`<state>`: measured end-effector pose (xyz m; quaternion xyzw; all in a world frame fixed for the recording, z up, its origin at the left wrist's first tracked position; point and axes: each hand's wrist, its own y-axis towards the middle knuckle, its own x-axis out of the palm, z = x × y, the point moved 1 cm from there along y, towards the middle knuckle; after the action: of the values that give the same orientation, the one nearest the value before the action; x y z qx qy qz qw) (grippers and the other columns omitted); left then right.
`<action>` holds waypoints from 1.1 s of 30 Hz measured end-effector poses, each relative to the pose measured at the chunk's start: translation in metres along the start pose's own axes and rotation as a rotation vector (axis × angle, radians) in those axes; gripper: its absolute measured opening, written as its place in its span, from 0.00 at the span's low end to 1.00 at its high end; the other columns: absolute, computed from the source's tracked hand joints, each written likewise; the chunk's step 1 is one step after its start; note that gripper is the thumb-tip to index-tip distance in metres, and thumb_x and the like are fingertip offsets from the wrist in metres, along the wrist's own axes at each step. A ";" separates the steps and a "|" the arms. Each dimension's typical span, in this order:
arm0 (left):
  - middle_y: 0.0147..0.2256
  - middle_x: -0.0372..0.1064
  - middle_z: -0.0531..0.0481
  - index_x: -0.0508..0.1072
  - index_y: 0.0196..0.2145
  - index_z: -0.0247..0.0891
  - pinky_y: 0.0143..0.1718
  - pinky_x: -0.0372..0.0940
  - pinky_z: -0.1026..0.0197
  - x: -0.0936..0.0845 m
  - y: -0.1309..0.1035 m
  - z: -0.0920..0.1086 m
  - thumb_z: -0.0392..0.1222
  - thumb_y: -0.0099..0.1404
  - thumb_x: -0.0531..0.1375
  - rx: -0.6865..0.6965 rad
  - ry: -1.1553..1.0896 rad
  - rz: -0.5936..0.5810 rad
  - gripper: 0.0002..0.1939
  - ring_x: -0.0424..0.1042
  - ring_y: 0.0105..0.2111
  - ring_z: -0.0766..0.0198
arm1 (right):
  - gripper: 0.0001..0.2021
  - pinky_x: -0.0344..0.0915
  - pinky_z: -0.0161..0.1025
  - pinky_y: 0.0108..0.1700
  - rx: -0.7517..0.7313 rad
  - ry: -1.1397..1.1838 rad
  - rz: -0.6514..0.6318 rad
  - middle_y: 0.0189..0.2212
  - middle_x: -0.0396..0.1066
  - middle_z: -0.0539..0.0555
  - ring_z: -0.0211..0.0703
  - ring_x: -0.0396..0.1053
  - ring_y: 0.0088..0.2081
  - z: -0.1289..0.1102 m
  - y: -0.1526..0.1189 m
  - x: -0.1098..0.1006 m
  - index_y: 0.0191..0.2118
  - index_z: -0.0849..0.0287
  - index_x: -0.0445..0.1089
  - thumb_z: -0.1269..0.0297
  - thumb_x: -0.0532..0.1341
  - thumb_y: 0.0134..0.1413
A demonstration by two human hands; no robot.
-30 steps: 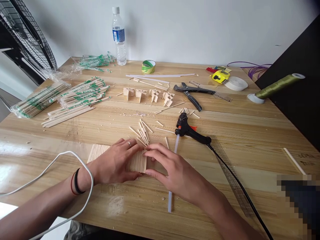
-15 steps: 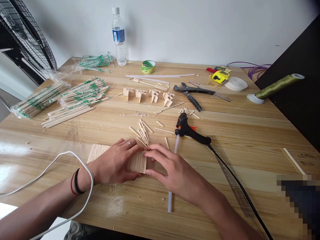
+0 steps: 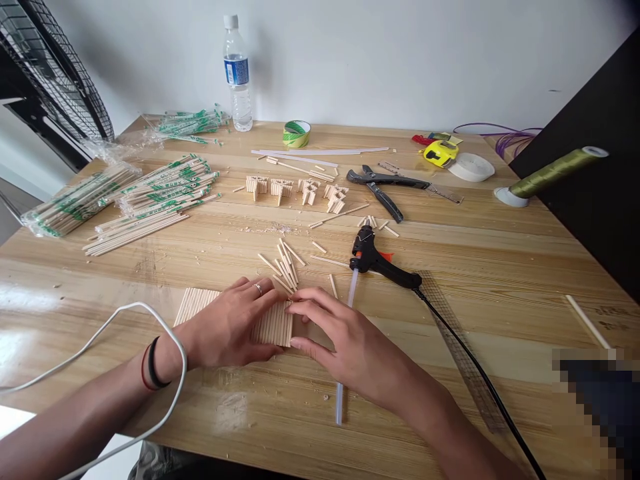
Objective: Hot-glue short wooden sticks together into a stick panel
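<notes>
A flat panel of short wooden sticks laid side by side [image 3: 273, 325] lies on the wooden table [image 3: 280, 413]. My left hand [image 3: 237, 323] rests over its middle, fingers and thumb gripping its far and near edges. At the panel's right end, my right hand [image 3: 335, 330] has its fingers at the far corner and its thumb at the near corner, closed on the end stick. Loose short sticks [image 3: 286, 267] lie just beyond the hands. A black glue gun [image 3: 383, 257] with a clear glue stick lies to the right, its glue stick passing under my right hand.
Behind are small stick assemblies [image 3: 283, 189], black cutters [image 3: 383, 187], green tape [image 3: 297, 133] and a bottle [image 3: 237, 77]. Bagged sticks [image 3: 160, 187] lie left. A white cable [image 3: 135, 305] crosses my left forearm; a clear ruler [image 3: 457, 347] and thread spool [image 3: 555, 175] are right.
</notes>
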<state>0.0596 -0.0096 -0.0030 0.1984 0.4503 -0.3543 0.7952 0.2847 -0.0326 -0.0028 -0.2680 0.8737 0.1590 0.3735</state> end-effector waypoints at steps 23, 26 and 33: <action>0.52 0.71 0.41 0.66 0.59 0.40 0.52 0.66 0.47 0.000 0.000 -0.001 0.47 0.64 0.69 -0.003 -0.005 0.001 0.30 0.73 0.49 0.47 | 0.16 0.74 0.53 0.61 -0.010 -0.019 -0.009 0.59 0.72 0.60 0.52 0.75 0.58 0.000 -0.001 0.001 0.56 0.56 0.71 0.70 0.66 0.64; 0.52 0.71 0.41 0.66 0.59 0.41 0.52 0.66 0.47 0.000 0.000 -0.001 0.47 0.63 0.69 0.000 -0.013 0.006 0.30 0.73 0.49 0.47 | 0.16 0.74 0.53 0.61 -0.008 -0.012 -0.008 0.59 0.72 0.59 0.52 0.75 0.58 0.000 -0.001 0.001 0.56 0.54 0.71 0.70 0.66 0.65; 0.51 0.71 0.41 0.66 0.59 0.40 0.51 0.66 0.47 0.000 0.000 -0.001 0.47 0.63 0.70 0.000 -0.003 0.003 0.30 0.73 0.48 0.47 | 0.15 0.75 0.52 0.60 0.001 -0.004 -0.011 0.58 0.72 0.60 0.52 0.75 0.57 -0.001 0.000 0.000 0.55 0.56 0.71 0.70 0.66 0.64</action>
<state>0.0594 -0.0089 -0.0035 0.1984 0.4488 -0.3533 0.7964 0.2843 -0.0325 -0.0024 -0.2723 0.8715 0.1573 0.3763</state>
